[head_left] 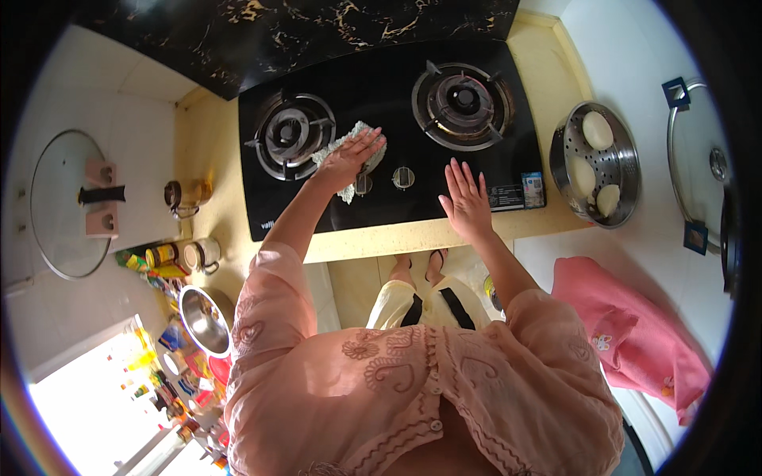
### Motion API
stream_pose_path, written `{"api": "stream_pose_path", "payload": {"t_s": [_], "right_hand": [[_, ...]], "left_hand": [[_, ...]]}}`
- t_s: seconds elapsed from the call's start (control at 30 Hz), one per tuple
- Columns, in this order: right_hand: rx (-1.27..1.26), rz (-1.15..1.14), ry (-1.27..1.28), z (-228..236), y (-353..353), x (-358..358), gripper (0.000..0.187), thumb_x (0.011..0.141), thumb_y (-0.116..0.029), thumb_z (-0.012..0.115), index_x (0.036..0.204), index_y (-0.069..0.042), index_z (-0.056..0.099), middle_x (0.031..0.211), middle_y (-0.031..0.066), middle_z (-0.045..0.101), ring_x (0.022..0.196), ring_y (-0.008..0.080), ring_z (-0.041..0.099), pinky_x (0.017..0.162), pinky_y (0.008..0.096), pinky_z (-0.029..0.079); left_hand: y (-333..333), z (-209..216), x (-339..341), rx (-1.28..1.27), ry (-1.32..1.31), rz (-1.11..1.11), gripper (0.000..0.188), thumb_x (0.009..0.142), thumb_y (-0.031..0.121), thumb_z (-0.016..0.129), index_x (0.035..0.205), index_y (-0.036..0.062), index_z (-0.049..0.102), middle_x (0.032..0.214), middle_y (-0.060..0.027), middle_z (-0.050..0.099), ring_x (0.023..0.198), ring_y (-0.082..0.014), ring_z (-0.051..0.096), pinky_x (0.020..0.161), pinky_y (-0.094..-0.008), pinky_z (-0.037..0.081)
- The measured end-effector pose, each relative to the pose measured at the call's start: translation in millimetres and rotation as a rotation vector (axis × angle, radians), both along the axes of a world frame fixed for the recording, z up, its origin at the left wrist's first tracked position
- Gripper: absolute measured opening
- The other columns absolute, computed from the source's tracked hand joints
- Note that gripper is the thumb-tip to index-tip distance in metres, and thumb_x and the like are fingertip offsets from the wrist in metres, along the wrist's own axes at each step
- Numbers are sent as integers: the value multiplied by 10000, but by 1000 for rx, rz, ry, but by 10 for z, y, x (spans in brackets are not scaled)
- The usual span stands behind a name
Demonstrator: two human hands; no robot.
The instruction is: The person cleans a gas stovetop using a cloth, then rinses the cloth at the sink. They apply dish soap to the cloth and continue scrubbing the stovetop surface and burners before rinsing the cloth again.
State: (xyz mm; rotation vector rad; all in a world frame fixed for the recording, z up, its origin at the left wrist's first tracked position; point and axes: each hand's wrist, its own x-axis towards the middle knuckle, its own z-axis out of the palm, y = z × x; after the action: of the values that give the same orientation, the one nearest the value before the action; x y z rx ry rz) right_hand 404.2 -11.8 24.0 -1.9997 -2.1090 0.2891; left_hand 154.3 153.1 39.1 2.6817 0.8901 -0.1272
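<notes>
My left hand (346, 165) lies over a crumpled whitish cloth (371, 163), pressing it onto the black glass of a two-burner gas cooktop (373, 87). The cloth is beside the left burner (289, 135) and touches its outer edge. Below it, one control knob (363, 185) is partly covered; the other knob (403, 178) shows fully. My right hand (467, 205) holds nothing and rests with fingers spread at the cooktop's front edge, below the right burner (463, 103).
To the right stands a perforated metal bowl (633, 178) with several pale round pieces. A glass lid (48, 206) hangs on the left wall, above glass jars (194, 194) and a steel bowl (205, 321). A pink cloth (627, 325) hangs at right.
</notes>
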Motion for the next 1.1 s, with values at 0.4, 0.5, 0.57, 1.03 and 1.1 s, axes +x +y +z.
{"api": "stream_pose_path", "payload": {"t_s": [0.4,0.5,0.57,1.03,1.1], "right_hand": [[-25,-8,-33,87,14,-24,592,832,-286,475,1338,-98,234,1403,35,199,1286,218,199,1038,439,149],[6,-26,-26,67,-4,-37,593,813,-289,498,1327,-104,268,1389,20,238,1273,209,232,1033,439,169],[26,-18,-29,85,38,-50,590,809,-287,500,1323,-104,276,1388,18,239,1268,210,241,1030,437,177],[-71,-61,-21,192,53,-39,570,811,-302,486,1315,-119,296,1387,3,242,1269,198,235,1035,431,169],[-82,-65,-29,231,78,-43,567,814,-305,483,1317,-123,293,1388,-1,239,1272,194,230,1036,429,168]], "left_hand": [[309,-173,494,86,107,75,504,909,415,233,1367,232,132,1436,-14,15,1319,-248,22,1051,-463,64],[137,1,352,-102,180,-15,506,904,446,216,1361,234,166,1433,-36,42,1313,-299,26,1036,-504,87],[92,9,288,-191,195,-81,526,893,486,202,1352,229,203,1426,-59,85,1307,-322,47,1021,-534,116],[1272,-512,1012,92,39,433,569,898,434,236,1378,197,43,1436,-44,-66,1321,-253,-32,1048,-432,0],[1510,-468,1022,67,51,481,572,899,423,238,1378,182,40,1437,-51,-36,1322,-237,-5,1055,-413,24]]}}
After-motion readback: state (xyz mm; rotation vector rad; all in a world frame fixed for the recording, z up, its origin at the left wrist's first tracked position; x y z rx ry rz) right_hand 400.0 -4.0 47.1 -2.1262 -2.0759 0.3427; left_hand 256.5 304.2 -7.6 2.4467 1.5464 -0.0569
